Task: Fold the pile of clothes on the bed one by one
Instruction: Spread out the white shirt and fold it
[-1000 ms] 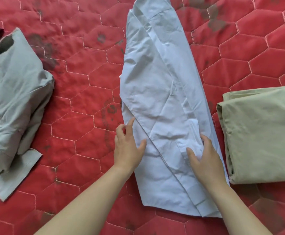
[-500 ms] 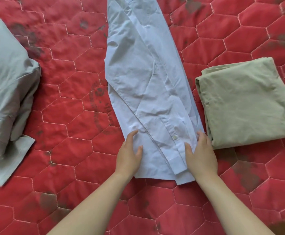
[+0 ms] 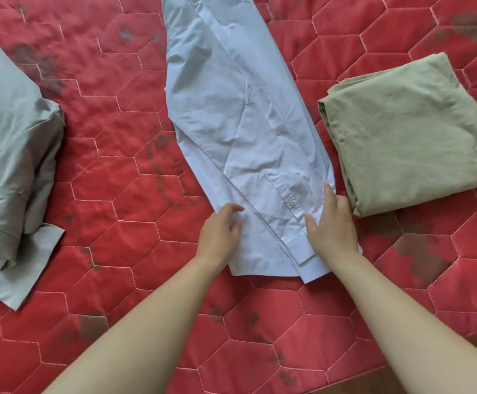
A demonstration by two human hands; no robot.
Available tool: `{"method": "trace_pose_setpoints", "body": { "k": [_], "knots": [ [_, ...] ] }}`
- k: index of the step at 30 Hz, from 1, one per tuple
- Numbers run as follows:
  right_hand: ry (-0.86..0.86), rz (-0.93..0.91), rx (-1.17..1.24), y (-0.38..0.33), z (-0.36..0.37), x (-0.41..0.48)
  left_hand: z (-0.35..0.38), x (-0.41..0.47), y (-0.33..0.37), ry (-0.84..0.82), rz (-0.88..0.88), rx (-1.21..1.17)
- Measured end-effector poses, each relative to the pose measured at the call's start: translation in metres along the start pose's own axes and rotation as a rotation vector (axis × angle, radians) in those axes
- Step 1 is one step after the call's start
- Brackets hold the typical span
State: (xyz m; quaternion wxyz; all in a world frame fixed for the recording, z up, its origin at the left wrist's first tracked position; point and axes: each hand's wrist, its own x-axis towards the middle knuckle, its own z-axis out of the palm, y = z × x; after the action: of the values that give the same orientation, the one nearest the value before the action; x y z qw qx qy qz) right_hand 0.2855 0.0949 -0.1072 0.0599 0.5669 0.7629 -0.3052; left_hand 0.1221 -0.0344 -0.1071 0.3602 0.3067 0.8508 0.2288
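Narrow-folded light blue shirt [image 3: 245, 123] lies mid-bed [image 3: 118, 166], between crumpled grey shirt [image 3: 13, 155] and folded olive garment [image 3: 410, 137]
Right hand [image 3: 332, 228] presses flat on its near end; left hand [image 3: 218, 231] curls at the near left edge, grip unclear. An uneven lift may let the sleeve [image 3: 288, 200] slip out

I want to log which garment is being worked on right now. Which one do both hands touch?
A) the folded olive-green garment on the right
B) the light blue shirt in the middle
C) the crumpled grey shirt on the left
B: the left hand and the right hand both touch the near end of the light blue shirt, while the grey shirt and the olive-green garment lie apart from them.
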Motion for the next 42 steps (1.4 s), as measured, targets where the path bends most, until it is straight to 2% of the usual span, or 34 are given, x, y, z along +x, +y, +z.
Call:
{"method": "trace_pose_setpoints", "body": {
  "k": [5, 10, 13, 16, 20, 24, 26, 28, 31, 33, 36, 42],
  "knots": [
    [-0.051, -0.101, 0.057, -0.004, -0.003, -0.035, -0.020, -0.024, -0.011, 0.014, -0.076, -0.108],
    [-0.070, -0.130, 0.151, -0.015, -0.024, -0.103, -0.046, -0.081, -0.015, -0.043, -0.062, -0.123],
    [-0.044, -0.128, 0.203, -0.039, -0.054, -0.114, -0.073, -0.094, -0.004, -0.030, -0.042, -0.154],
    [0.003, -0.169, 0.295, -0.085, -0.089, -0.083, -0.116, -0.062, 0.020, 0.067, -0.048, -0.221],
    [0.083, -0.223, 0.333, -0.166, -0.135, 0.017, -0.186, 0.029, 0.064, 0.257, -0.069, -0.346],
    [0.101, -0.172, 0.329, -0.225, -0.161, 0.121, -0.236, 0.111, 0.088, 0.385, -0.159, -0.775],
    [0.162, -0.193, 0.316, -0.232, -0.154, 0.145, -0.235, 0.131, 0.081, 0.392, -0.149, -0.702],
    [0.198, -0.249, 0.277, -0.223, -0.133, 0.154, -0.217, 0.141, 0.064, 0.371, -0.110, -0.498],
    [0.170, -0.272, 0.170, -0.192, -0.085, 0.153, -0.174, 0.144, 0.030, 0.281, -0.099, -0.149],
    [0.104, -0.198, 0.086, -0.170, -0.057, 0.150, -0.148, 0.143, 0.013, 0.223, -0.131, -0.023],
    [-0.033, -0.100, 0.036, -0.146, -0.024, 0.148, -0.125, 0.145, 0.002, 0.164, -0.172, 0.003],
    [0.022, -0.165, 0.182, -0.128, -0.004, 0.122, -0.115, 0.127, -0.015, 0.162, -0.131, -0.039]
  ]
}}
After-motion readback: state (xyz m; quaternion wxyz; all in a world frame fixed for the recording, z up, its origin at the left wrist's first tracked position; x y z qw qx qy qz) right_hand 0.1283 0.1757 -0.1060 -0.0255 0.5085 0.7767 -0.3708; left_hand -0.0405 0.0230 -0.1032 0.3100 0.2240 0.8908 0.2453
